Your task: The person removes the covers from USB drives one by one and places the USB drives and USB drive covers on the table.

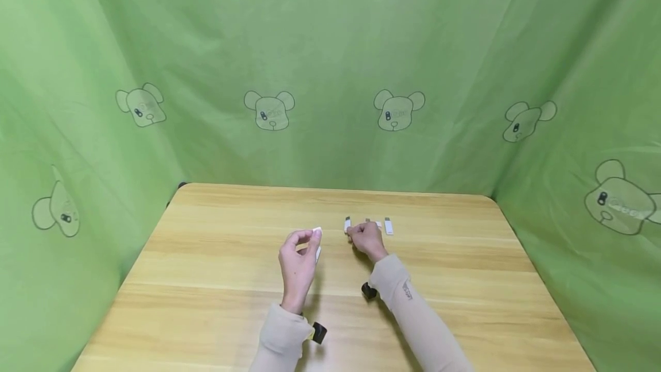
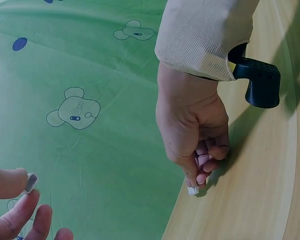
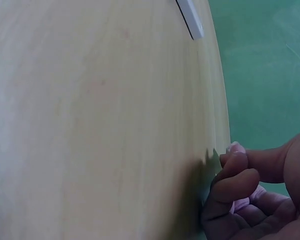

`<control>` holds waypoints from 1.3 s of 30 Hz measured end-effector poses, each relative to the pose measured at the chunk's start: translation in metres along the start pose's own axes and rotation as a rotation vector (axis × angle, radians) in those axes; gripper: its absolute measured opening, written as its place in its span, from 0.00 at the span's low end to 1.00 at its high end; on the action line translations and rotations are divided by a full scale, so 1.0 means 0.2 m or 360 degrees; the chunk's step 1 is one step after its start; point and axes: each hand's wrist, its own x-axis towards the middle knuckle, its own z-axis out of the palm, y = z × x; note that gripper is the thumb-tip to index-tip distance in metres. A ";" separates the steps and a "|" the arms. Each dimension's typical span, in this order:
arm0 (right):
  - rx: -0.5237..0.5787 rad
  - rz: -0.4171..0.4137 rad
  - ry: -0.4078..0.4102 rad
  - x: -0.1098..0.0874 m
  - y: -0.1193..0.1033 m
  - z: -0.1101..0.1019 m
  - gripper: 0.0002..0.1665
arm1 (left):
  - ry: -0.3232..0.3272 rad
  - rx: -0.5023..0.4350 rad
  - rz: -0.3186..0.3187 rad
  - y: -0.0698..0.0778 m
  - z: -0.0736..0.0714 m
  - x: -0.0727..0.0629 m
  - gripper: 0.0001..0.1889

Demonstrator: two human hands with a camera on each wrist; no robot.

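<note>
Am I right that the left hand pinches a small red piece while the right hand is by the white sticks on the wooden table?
Not quite: the small piece the left hand pinches is white, not red, as the head view shows; the rest holds.

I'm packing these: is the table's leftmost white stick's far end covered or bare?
Bare: in the head view, that white stick shows a grey tip.
</note>
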 end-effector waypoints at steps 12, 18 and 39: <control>-0.0011 0.0061 -0.0048 0.00 0.01 -0.01 0.14 | 0.0006 0.0015 -0.0004 0.01 0.00 0.00 0.13; -0.0019 0.0056 -0.0062 0.00 -0.01 -0.02 0.16 | -0.0001 0.0024 -0.0006 0.02 0.01 0.00 0.13; -0.0066 0.0079 -0.0079 -0.01 0.00 -0.04 0.14 | 0.0001 0.0021 -0.0009 0.00 0.00 -0.01 0.14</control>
